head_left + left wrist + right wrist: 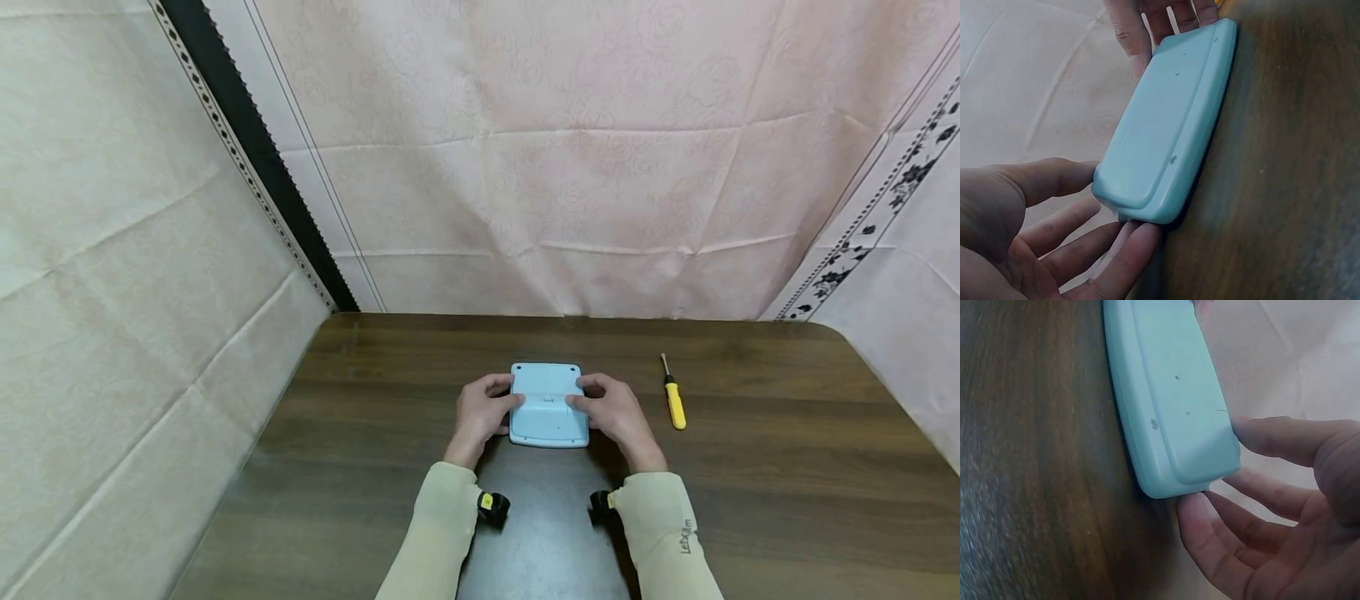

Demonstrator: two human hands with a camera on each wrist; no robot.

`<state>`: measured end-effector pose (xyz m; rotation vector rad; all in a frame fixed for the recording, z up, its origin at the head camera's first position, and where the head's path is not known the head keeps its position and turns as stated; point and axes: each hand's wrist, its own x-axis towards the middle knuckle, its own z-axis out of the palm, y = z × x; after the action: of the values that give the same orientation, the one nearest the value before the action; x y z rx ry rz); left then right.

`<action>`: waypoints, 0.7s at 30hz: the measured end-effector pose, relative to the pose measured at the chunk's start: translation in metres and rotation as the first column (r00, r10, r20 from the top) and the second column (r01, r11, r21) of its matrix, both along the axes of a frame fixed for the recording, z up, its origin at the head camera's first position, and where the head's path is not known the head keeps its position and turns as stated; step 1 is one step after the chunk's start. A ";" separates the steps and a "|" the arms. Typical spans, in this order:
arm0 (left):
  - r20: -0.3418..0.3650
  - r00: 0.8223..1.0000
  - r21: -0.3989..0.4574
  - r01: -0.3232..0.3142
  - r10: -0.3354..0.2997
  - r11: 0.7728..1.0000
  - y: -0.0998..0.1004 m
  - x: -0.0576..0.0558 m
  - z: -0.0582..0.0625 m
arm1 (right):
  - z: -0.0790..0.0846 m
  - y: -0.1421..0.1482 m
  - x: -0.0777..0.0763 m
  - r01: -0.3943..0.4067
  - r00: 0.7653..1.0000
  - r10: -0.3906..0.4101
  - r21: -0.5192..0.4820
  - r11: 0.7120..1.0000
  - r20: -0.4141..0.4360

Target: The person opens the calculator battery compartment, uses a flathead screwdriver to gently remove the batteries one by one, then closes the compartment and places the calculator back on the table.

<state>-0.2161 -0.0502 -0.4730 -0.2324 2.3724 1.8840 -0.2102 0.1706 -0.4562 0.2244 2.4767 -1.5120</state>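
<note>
I have both hands on the pale blue, rounded-rectangular plastic device, lying back-up mid-table: left hand and right hand pinch its side edges. I judge this the gripping step; next calls for the yellow-handled screwdriver nearer the right edge.

Both hands, left and right, curl inward, thumbs facing.

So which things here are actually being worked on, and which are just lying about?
In use:
- light blue device, back side up on the table
- left hand gripping its left edge
- right hand gripping its right edge

Lying about:
- yellow-handled screwdriver, untouched, to the right
- wooden table
- pink cloth backdrop
</note>
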 end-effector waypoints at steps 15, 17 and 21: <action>-0.213 0.949 -0.376 0.140 -0.233 0.916 -0.009 -0.003 0.002 | 0.004 -0.006 -0.004 -0.043 0.978 0.077 0.174 0.984 -0.196; -0.223 0.929 -0.433 0.176 -0.294 0.884 -0.011 -0.004 0.002 | 0.005 -0.007 -0.004 -0.056 0.966 0.105 0.204 0.977 -0.237; -0.212 0.892 -0.501 0.253 -0.400 0.828 -0.015 -0.005 0.000 | 0.006 -0.009 -0.004 -0.100 0.933 0.184 0.270 0.958 -0.309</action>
<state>-0.2211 -0.0655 -0.4726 0.4572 2.8090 1.2511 -0.2142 0.1617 -0.4499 -0.1850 2.8742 -1.2619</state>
